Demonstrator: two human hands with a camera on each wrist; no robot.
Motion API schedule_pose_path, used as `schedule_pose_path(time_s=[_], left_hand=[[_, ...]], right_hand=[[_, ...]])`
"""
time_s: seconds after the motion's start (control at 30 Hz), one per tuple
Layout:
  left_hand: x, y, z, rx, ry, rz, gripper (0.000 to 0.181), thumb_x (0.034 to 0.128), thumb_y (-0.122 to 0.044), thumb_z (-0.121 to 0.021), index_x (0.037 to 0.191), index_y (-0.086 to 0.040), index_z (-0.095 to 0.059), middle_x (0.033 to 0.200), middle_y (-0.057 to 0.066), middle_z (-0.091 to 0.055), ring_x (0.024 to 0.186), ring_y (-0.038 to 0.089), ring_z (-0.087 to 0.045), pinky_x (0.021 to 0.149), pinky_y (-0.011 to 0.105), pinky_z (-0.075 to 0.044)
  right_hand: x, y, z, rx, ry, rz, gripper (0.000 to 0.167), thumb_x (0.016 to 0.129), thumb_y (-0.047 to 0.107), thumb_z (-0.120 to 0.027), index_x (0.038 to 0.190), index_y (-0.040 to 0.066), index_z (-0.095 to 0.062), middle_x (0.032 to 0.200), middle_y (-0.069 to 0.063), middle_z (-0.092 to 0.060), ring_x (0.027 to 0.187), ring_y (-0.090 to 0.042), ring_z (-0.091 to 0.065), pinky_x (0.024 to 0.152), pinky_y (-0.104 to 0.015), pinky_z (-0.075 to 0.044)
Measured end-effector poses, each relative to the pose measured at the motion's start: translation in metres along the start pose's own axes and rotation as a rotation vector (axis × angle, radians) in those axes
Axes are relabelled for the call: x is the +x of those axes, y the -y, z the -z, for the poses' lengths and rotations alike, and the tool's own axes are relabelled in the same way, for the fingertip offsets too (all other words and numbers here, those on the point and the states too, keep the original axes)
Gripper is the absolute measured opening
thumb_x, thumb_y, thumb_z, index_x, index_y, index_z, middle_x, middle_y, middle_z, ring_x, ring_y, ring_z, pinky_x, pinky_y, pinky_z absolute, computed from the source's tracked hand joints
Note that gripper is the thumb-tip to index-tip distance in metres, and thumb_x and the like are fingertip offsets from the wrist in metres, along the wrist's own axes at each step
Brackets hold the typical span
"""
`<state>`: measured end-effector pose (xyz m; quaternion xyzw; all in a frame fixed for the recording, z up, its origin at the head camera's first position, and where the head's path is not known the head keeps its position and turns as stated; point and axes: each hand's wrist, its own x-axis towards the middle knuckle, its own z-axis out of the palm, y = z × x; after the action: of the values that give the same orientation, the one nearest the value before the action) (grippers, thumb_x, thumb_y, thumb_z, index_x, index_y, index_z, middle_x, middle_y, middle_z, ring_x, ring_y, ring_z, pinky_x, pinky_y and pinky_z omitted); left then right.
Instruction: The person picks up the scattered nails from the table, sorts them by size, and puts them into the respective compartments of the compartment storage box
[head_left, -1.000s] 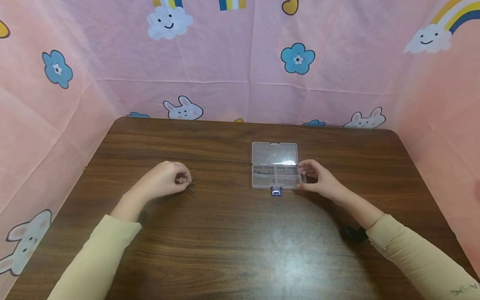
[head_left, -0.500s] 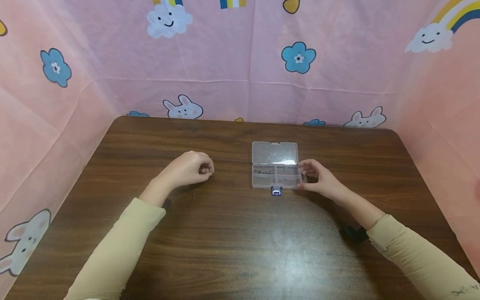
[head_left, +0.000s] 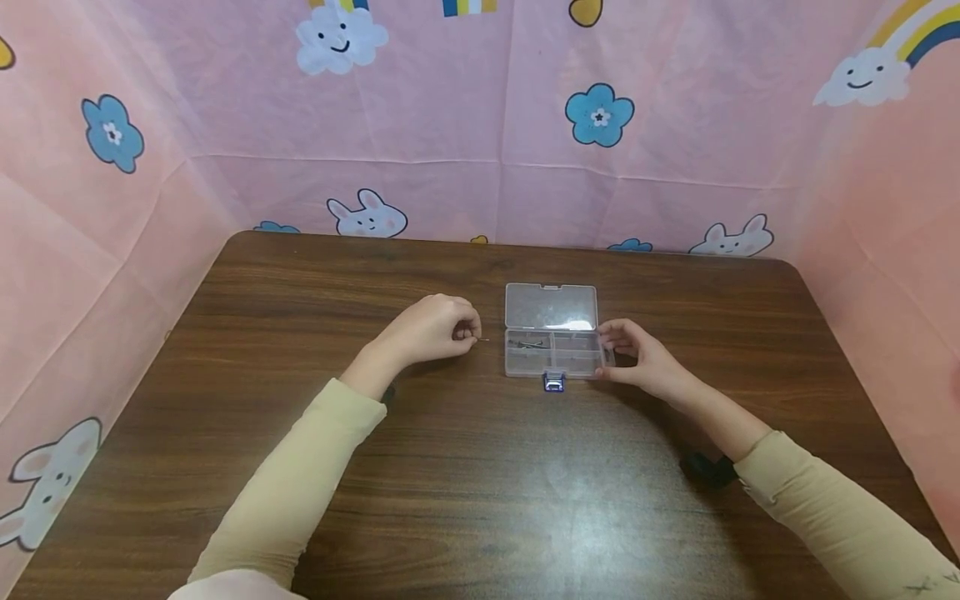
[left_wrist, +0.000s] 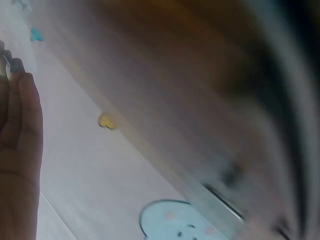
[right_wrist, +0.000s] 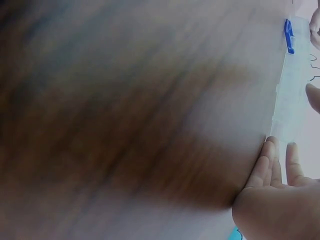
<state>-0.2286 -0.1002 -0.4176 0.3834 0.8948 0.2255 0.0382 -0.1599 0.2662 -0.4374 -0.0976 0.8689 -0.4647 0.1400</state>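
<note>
Left of the box, my left hand [head_left: 435, 329] pinches a thin screw or nail [head_left: 483, 339] between thumb and fingers; its tip points right. A clear plastic box [head_left: 577, 364] lies on the table with its lid [head_left: 551, 307] tipped back. Several thin metal pieces [head_left: 528, 343] lie in its back left compartment. My right hand [head_left: 645, 358] holds the box's right end, thumb at the front and fingers at the back. In the right wrist view, those fingers [right_wrist: 270, 155] touch the end of the box. The left wrist view shows my left hand [left_wrist: 22, 130] only partly.
A blue-edged latch [head_left: 554, 382] hangs from the box's front. The brown wooden table [head_left: 480, 467] carries everything. Behind and at both sides hangs pink printed cloth [head_left: 450, 125]. Dark straps [head_left: 708, 469] show at the wrists.
My left hand has carried the thin piece rightward from the left of the table towards the box. The loose pieces it left are now hidden behind my wrist. My right hand stays put.
</note>
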Motion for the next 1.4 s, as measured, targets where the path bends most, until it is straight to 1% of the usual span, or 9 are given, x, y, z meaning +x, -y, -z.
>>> schedule_pose_path(time_s=[0.27, 0.43, 0.63, 0.83, 1.03, 1.17, 1.4], left_hand=[[0.027, -0.019, -0.013, 0.058, -0.019, -0.055, 0.008, 0.0953, -0.005, -0.071, 0.093, -0.01, -0.077, 0.091, 0.001, -0.071, 0.079, 0.012, -0.057, 0.074, 0.028, -0.052], [0.038, -0.03, -0.019, 0.062, -0.012, -0.074, 0.01, 0.0959, -0.004, -0.07, 0.096, -0.008, -0.079, 0.094, 0.002, -0.075, 0.08, 0.012, -0.059, 0.076, 0.028, -0.055], [0.045, -0.039, -0.023, 0.054, -0.001, -0.089, 0.012, 0.0966, -0.003, -0.069, 0.098, -0.008, -0.08, 0.097, 0.003, -0.078, 0.082, 0.013, -0.063, 0.079, 0.029, -0.058], [0.052, -0.043, -0.024, 0.091, 0.028, -0.094, 0.011, 0.098, -0.005, -0.07, 0.098, -0.009, -0.08, 0.097, 0.003, -0.077, 0.084, 0.013, -0.065, 0.082, 0.03, -0.06], [0.055, -0.048, -0.026, 0.117, 0.058, -0.099, 0.009, 0.0982, -0.008, -0.071, 0.099, -0.009, -0.081, 0.1, 0.002, -0.078, 0.088, 0.015, -0.069, 0.086, 0.031, -0.06], [0.057, -0.049, -0.029, 0.154, 0.077, -0.109, 0.009, 0.0981, -0.01, -0.073, 0.099, -0.011, -0.081, 0.099, 0.001, -0.078, 0.09, 0.015, -0.071, 0.087, 0.033, -0.06], [0.059, -0.05, -0.033, 0.181, 0.079, -0.123, 0.006, 0.0975, -0.011, -0.074, 0.097, -0.012, -0.08, 0.097, 0.0, -0.078, 0.088, 0.016, -0.071, 0.085, 0.033, -0.061]], right_hand=[[-0.001, -0.002, 0.0, 0.002, 0.002, 0.003, 0.061, 0.094, 0.005, -0.078, 0.145, -0.003, -0.046, 0.146, -0.028, -0.052, 0.137, -0.044, -0.049, 0.125, -0.063, -0.033], [-0.001, -0.003, -0.001, 0.006, 0.004, 0.0, 0.061, 0.094, 0.006, -0.078, 0.146, -0.002, -0.046, 0.146, -0.027, -0.052, 0.138, -0.044, -0.049, 0.125, -0.063, -0.033], [-0.001, -0.003, 0.0, 0.006, 0.007, 0.01, 0.061, 0.094, 0.005, -0.077, 0.145, -0.002, -0.046, 0.146, -0.028, -0.052, 0.137, -0.044, -0.049, 0.124, -0.064, -0.033], [0.0, -0.002, -0.001, -0.007, 0.005, 0.012, 0.06, 0.095, 0.005, -0.077, 0.146, -0.002, -0.045, 0.145, -0.027, -0.053, 0.137, -0.044, -0.05, 0.124, -0.064, -0.033], [-0.001, -0.001, -0.001, -0.013, 0.004, 0.014, 0.061, 0.095, 0.005, -0.077, 0.146, -0.002, -0.045, 0.145, -0.027, -0.053, 0.137, -0.043, -0.05, 0.124, -0.063, -0.034], [-0.002, 0.0, -0.002, -0.018, 0.005, 0.018, 0.06, 0.095, 0.005, -0.077, 0.146, -0.002, -0.045, 0.145, -0.027, -0.053, 0.136, -0.043, -0.05, 0.124, -0.063, -0.034], [-0.002, -0.002, -0.003, -0.025, 0.0, 0.014, 0.061, 0.095, 0.005, -0.076, 0.146, -0.003, -0.045, 0.144, -0.027, -0.053, 0.136, -0.042, -0.05, 0.123, -0.062, -0.035]])
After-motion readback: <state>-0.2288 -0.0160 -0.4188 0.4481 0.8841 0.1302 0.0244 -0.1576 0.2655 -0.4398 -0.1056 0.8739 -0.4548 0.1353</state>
